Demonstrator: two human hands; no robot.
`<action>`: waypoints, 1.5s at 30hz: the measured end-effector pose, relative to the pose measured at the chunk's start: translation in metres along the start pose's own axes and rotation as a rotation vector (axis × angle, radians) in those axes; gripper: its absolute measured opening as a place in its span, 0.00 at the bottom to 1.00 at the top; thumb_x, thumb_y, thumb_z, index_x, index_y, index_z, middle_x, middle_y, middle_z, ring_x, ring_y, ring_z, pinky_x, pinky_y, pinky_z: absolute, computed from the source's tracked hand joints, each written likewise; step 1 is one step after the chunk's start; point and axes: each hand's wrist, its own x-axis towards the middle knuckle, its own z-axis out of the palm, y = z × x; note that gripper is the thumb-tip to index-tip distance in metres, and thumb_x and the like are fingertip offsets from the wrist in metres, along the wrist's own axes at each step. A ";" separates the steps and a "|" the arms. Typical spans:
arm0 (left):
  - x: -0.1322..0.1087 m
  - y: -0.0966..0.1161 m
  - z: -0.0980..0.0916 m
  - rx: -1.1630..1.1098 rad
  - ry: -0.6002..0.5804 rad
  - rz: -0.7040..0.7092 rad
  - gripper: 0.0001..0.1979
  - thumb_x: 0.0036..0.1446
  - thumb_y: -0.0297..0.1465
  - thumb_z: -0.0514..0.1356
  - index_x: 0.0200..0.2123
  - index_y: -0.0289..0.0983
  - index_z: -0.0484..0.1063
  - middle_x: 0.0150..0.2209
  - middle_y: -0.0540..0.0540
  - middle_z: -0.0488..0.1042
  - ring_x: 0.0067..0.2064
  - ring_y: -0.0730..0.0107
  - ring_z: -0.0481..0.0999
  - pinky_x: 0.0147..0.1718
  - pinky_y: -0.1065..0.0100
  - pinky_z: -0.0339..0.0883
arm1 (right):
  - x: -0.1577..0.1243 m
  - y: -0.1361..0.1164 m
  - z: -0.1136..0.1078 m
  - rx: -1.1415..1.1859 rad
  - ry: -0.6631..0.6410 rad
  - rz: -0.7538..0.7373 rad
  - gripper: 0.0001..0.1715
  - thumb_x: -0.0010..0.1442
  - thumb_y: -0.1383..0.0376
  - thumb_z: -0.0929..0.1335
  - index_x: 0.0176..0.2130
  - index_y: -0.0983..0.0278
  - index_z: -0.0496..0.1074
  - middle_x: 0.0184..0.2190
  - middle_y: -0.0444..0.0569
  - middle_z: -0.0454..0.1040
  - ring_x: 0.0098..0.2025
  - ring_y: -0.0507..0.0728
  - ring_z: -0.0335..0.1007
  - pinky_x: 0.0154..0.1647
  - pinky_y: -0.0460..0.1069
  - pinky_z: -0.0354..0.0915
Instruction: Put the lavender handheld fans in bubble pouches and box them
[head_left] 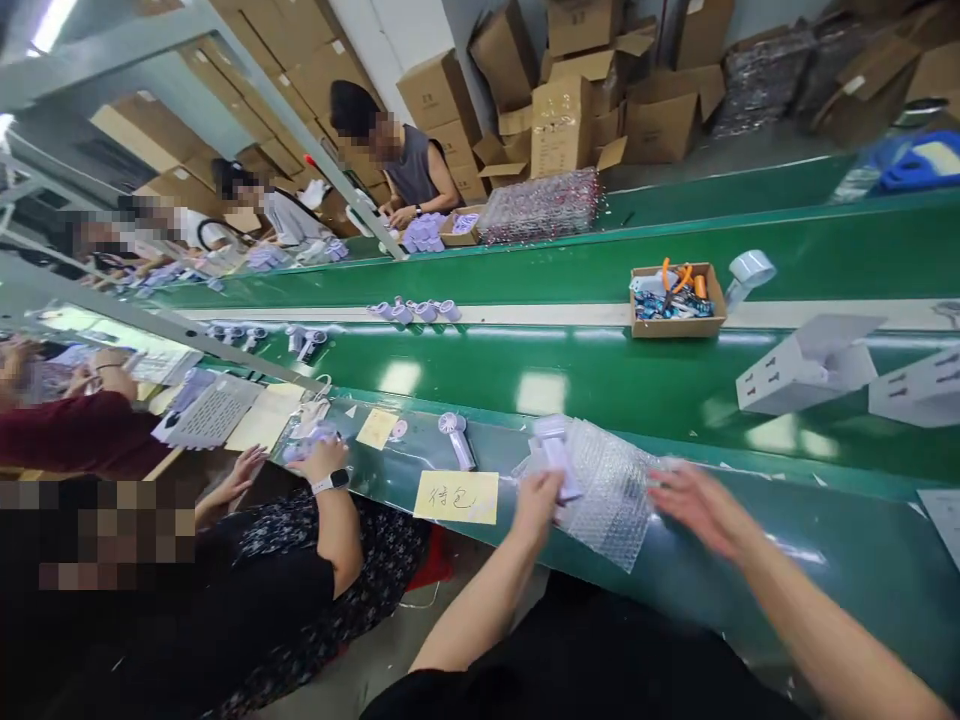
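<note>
My left hand is closed around the handle of a lilac handheld fan. Behind and beside the fan lies a clear bubble wrap bag, partly covered by it. At the bag's right edge is my right hand, slightly blurred, its fingers stretched out and apart; whether they touch the plastic I cannot tell. To the left, another lilac handheld fan lies on the green work surface, just above a yellow paper sign with handwriting.
A co-worker's hand handles a lilac part on my left. Beyond runs a green conveyor with several fans on its divider. A cardboard box of tools, a tape roll and white stands are farther right.
</note>
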 end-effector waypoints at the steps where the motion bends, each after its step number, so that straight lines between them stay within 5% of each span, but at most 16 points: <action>1: -0.013 -0.001 0.019 -0.011 -0.093 0.063 0.24 0.62 0.45 0.45 0.36 0.32 0.71 0.27 0.45 0.73 0.23 0.72 0.71 0.20 0.73 0.63 | 0.005 0.021 0.020 0.032 -0.045 0.055 0.24 0.48 0.49 0.72 0.37 0.62 0.69 0.40 0.56 0.77 0.39 0.65 0.75 0.40 0.62 0.71; 4: -0.037 -0.015 0.049 0.184 -0.376 0.555 0.25 0.61 0.48 0.49 0.49 0.34 0.68 0.33 0.43 0.74 0.32 0.66 0.74 0.30 0.66 0.68 | 0.014 0.060 0.041 0.214 0.014 0.112 0.14 0.53 0.58 0.71 0.37 0.64 0.70 0.31 0.51 0.77 0.32 0.58 0.75 0.36 0.53 0.73; 6: -0.037 -0.030 0.045 0.508 -0.429 0.920 0.26 0.58 0.45 0.56 0.56 0.39 0.63 0.44 0.39 0.71 0.44 0.57 0.71 0.41 0.58 0.66 | 0.010 0.067 0.028 0.245 0.101 0.092 0.09 0.55 0.63 0.70 0.37 0.65 0.70 0.28 0.48 0.76 0.29 0.54 0.74 0.31 0.49 0.73; 8: -0.027 -0.040 0.033 0.788 -0.462 1.092 0.22 0.59 0.37 0.56 0.56 0.41 0.62 0.50 0.36 0.67 0.51 0.53 0.66 0.47 0.53 0.61 | -0.005 0.066 0.004 0.226 0.156 0.093 0.10 0.54 0.66 0.71 0.39 0.64 0.70 0.30 0.48 0.76 0.30 0.54 0.74 0.30 0.48 0.73; 12: -0.004 -0.038 0.029 0.790 -0.579 0.946 0.11 0.58 0.25 0.53 0.43 0.36 0.71 0.41 0.39 0.71 0.46 0.60 0.67 0.47 0.60 0.61 | -0.051 0.062 -0.040 0.181 0.186 0.108 0.21 0.51 0.69 0.73 0.45 0.62 0.67 0.34 0.49 0.76 0.35 0.56 0.75 0.34 0.50 0.74; 17: -0.009 0.001 0.068 0.571 -0.459 0.794 0.11 0.60 0.29 0.52 0.39 0.36 0.74 0.37 0.44 0.73 0.39 0.66 0.70 0.41 0.66 0.63 | -0.101 0.068 -0.048 0.240 0.017 0.136 0.33 0.47 0.66 0.75 0.50 0.59 0.63 0.32 0.45 0.74 0.34 0.57 0.75 0.32 0.50 0.73; 21: -0.025 0.028 0.094 0.393 -0.448 0.714 0.06 0.53 0.29 0.59 0.31 0.33 0.74 0.29 0.48 0.73 0.31 0.71 0.71 0.30 0.72 0.63 | -0.105 0.070 -0.035 0.241 -0.133 0.137 0.39 0.45 0.65 0.74 0.54 0.58 0.59 0.31 0.44 0.73 0.31 0.57 0.75 0.27 0.49 0.71; 28: -0.044 0.057 0.107 0.179 -0.389 0.629 0.15 0.60 0.32 0.51 0.36 0.29 0.74 0.24 0.48 0.71 0.23 0.74 0.68 0.24 0.72 0.62 | -0.101 0.069 -0.059 0.120 -0.065 0.091 0.32 0.48 0.65 0.72 0.51 0.63 0.60 0.29 0.46 0.74 0.27 0.57 0.75 0.25 0.48 0.69; 30: -0.054 0.065 0.110 0.131 -0.345 0.703 0.13 0.59 0.33 0.52 0.36 0.32 0.74 0.28 0.46 0.72 0.29 0.71 0.70 0.30 0.70 0.65 | -0.105 0.072 -0.067 0.075 -0.052 0.099 0.31 0.48 0.65 0.72 0.51 0.63 0.61 0.28 0.47 0.74 0.26 0.57 0.75 0.24 0.49 0.69; 33: -0.069 0.071 0.111 0.135 -0.248 1.036 0.12 0.60 0.33 0.53 0.36 0.35 0.74 0.30 0.45 0.71 0.35 0.68 0.70 0.37 0.67 0.65 | -0.109 0.073 -0.074 0.075 -0.012 0.068 0.28 0.48 0.64 0.72 0.48 0.62 0.62 0.27 0.46 0.74 0.25 0.57 0.74 0.23 0.49 0.69; 39: -0.076 0.076 0.105 0.511 -0.004 1.610 0.12 0.58 0.24 0.47 0.36 0.34 0.71 0.27 0.44 0.65 0.32 0.66 0.65 0.31 0.67 0.63 | -0.112 0.059 -0.083 0.146 0.047 -0.025 0.27 0.46 0.64 0.73 0.45 0.62 0.62 0.25 0.46 0.75 0.25 0.58 0.74 0.23 0.49 0.68; 42: -0.075 0.086 0.110 0.603 -0.003 1.755 0.12 0.56 0.23 0.47 0.37 0.34 0.69 0.27 0.45 0.65 0.31 0.66 0.65 0.30 0.67 0.63 | -0.114 0.053 -0.083 0.206 0.119 -0.044 0.26 0.45 0.63 0.73 0.42 0.62 0.61 0.22 0.46 0.74 0.24 0.58 0.73 0.23 0.49 0.66; 45: -0.071 0.090 0.120 0.576 0.086 1.745 0.11 0.58 0.22 0.47 0.39 0.35 0.67 0.28 0.45 0.67 0.31 0.67 0.67 0.31 0.68 0.64 | -0.116 0.052 -0.079 0.246 0.222 -0.104 0.26 0.43 0.62 0.71 0.41 0.60 0.60 0.23 0.43 0.73 0.23 0.56 0.72 0.23 0.48 0.66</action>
